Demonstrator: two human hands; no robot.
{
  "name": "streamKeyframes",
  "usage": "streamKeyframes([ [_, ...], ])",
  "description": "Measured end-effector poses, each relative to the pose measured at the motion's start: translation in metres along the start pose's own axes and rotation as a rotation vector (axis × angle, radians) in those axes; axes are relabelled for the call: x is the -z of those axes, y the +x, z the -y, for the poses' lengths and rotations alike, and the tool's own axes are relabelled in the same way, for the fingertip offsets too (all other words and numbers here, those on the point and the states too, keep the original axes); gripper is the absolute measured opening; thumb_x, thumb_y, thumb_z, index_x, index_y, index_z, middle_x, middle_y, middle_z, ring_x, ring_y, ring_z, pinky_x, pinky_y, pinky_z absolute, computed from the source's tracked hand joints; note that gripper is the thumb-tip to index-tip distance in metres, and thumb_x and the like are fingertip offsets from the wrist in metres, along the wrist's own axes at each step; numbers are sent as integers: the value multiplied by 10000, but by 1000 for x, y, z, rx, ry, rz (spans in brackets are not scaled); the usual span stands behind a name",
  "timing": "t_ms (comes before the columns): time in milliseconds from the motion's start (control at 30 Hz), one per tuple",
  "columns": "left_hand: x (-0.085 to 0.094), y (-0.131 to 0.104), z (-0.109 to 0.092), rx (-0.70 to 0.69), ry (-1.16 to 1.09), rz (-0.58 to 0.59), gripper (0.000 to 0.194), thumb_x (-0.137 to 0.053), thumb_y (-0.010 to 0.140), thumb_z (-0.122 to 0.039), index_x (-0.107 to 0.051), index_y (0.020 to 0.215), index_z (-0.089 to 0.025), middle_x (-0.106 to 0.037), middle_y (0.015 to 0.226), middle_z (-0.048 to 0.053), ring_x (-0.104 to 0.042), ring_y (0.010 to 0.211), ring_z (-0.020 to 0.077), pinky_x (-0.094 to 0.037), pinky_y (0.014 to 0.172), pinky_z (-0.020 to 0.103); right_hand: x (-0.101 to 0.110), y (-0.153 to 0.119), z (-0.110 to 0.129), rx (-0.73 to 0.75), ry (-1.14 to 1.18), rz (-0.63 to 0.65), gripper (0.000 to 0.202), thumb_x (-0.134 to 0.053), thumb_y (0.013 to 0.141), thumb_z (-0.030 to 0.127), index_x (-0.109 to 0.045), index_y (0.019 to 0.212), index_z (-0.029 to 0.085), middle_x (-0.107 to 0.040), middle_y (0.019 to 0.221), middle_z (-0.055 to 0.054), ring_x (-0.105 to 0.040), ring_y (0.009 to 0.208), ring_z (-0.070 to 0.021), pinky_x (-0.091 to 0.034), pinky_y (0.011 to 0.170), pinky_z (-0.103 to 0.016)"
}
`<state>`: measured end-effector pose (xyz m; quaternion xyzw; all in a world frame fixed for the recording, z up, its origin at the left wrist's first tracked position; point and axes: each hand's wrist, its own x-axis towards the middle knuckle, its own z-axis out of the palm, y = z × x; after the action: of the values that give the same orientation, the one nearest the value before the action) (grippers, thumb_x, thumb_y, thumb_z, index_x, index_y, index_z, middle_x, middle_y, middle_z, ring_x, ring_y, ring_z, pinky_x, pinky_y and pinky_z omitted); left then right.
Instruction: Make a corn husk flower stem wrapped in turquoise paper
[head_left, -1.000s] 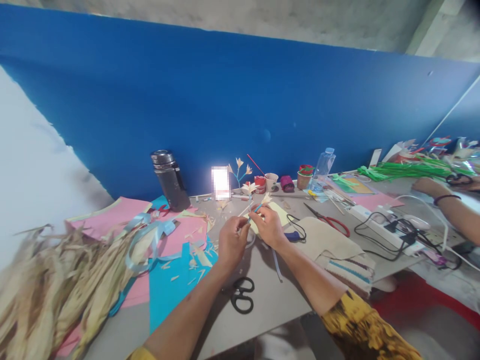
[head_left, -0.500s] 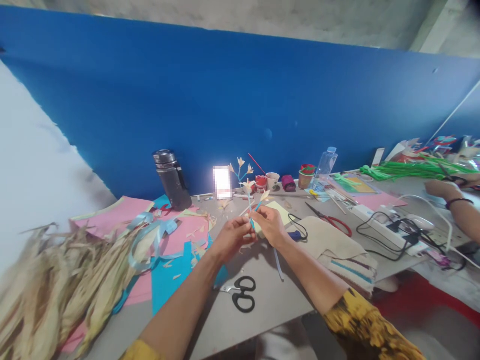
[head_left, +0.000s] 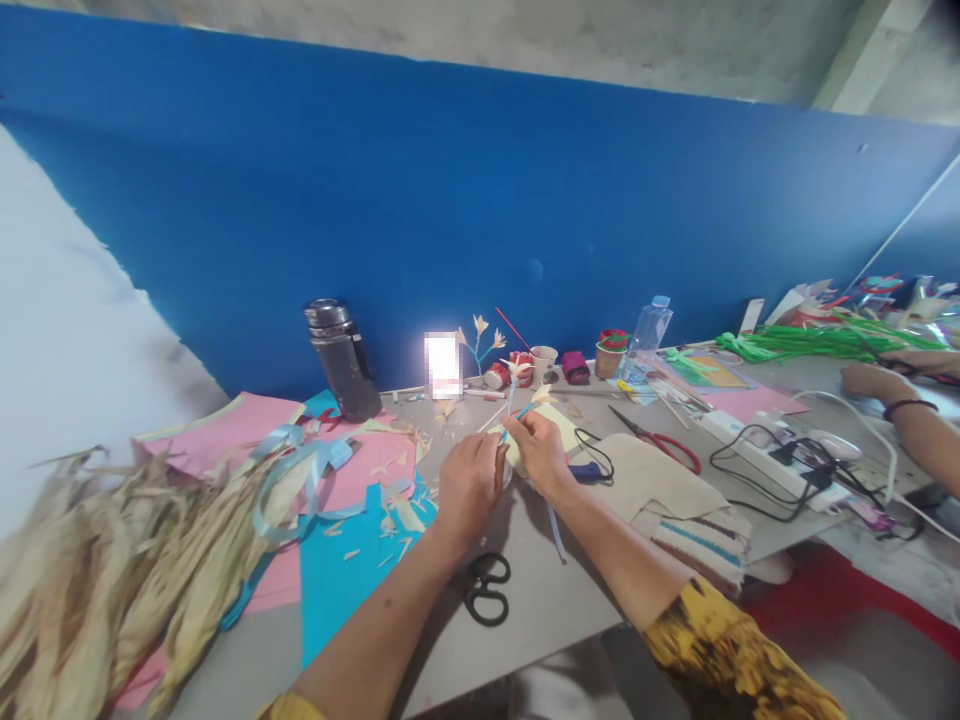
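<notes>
My left hand point(head_left: 471, 482) and my right hand point(head_left: 541, 452) meet over the table, fingers pinched together on the stem of a pale corn-husk flower point(head_left: 518, 373). A second husk flower point(head_left: 541, 394) on a blue stem branches off beside it. Part of the stem near the fingertips is blue, and my fingers hide where it is gripped. From under my right hand a pale blue strip point(head_left: 556, 535) hangs down. Black-handled scissors point(head_left: 489, 588) lie below my hands, their blades hidden by my left forearm. Behind stands a blue-stemmed spray of husk flowers point(head_left: 480, 335).
Dried corn husks point(head_left: 97, 570) and a ribbon roll point(head_left: 262, 500) lie left, near a dark flask point(head_left: 341, 360). Rightward are red-handled scissors point(head_left: 667, 450), a folded cloth point(head_left: 645, 480), a power strip point(head_left: 757, 455) and a plastic bottle point(head_left: 649, 340). Another person's hand point(head_left: 870, 385) is far right.
My left hand has rolled over, its back now facing up, and its forearm covers the scissor blades. The held flowers have shifted slightly right. The view has moved a little.
</notes>
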<state>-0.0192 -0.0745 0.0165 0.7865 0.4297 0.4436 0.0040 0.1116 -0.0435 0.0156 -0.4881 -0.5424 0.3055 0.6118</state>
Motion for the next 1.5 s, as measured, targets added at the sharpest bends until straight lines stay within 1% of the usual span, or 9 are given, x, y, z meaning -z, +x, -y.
streamKeyframes([
  [200, 4, 9, -1, 540, -636, 24, 216, -582, 860, -367, -644, 755, -189, -635, 687, 37, -583, 662, 174, -470, 701, 312, 1, -4, 5, 48, -25, 53, 269, -574, 806, 423, -654, 753, 171, -578, 627, 5, -491, 640, -152, -418, 601, -259],
  [400, 7, 13, 11, 1046, -1559, 513, 199, -730, 715, -284, -593, 693, -142, -524, 597, -12, -464, 491, 88, -520, 613, 320, 7, -10, 13, 60, 90, 229, 251, -597, 820, 435, -667, 788, 196, -663, 776, -41, -569, 668, -170, -461, 633, -295],
  [500, 2, 9, 5, 983, -1391, 300, 227, -713, 757, -348, -606, 789, -150, -586, 699, 19, -542, 567, 115, -522, 631, 312, 10, -5, 12, 53, 67, 175, 299, -616, 800, 474, -617, 695, 194, -622, 688, -19, -538, 630, -160, -426, 595, -279],
  [633, -1, 3, -4, 493, -686, -95, 306, -709, 780, -369, -637, 1024, -200, -661, 977, 67, -626, 872, 200, -513, 823, 357, 10, 0, 8, 68, -36, 75, 352, -597, 809, 489, -551, 630, 190, -502, 565, 29, -435, 553, -128, -351, 541, -258],
  [767, 1, 0, -3, 179, -298, -65, 181, -634, 845, -306, -683, 992, -212, -688, 983, 94, -611, 961, 242, -460, 916, 396, 6, 0, 5, 80, -61, 83, 337, -591, 805, 468, -532, 619, 194, -515, 577, 27, -449, 563, -131, -377, 562, -259],
  [967, 4, 9, -4, 557, -691, 37, 110, -708, 755, -287, -707, 785, -182, -668, 737, 45, -613, 716, 190, -496, 791, 364, 11, -1, 11, 139, -36, 103, 242, -587, 810, 403, -634, 719, 184, -682, 805, -40, -598, 746, -180, -470, 710, -291],
  [1167, 13, 14, -4, 824, -1591, 491, 282, -850, 639, -324, -635, 657, -142, -528, 597, -25, -517, 574, 86, -517, 914, 408, 19, -6, 23, -2, 206, 310, 307, -623, 814, 481, -674, 899, 191, -662, 739, -18, -554, 543, -134, -468, 550, -273],
  [1333, 8, 12, -7, 726, -1192, 250, 287, -808, 672, -343, -671, 844, -158, -655, 756, 25, -611, 678, 144, -526, 789, 353, 20, 2, 17, 136, 3, 149, 268, -614, 807, 431, -613, 689, 190, -663, 786, -35, -579, 677, -157, -472, 658, -285],
  [1500, 2, 4, -8, 323, -402, 62, 255, -710, 767, -327, -695, 988, -201, -701, 842, 53, -627, 785, 204, -481, 790, 338, 14, 3, 13, 141, -178, 15, 264, -582, 808, 386, -567, 626, 195, -630, 693, -12, -537, 667, -156, -444, 689, -285],
])
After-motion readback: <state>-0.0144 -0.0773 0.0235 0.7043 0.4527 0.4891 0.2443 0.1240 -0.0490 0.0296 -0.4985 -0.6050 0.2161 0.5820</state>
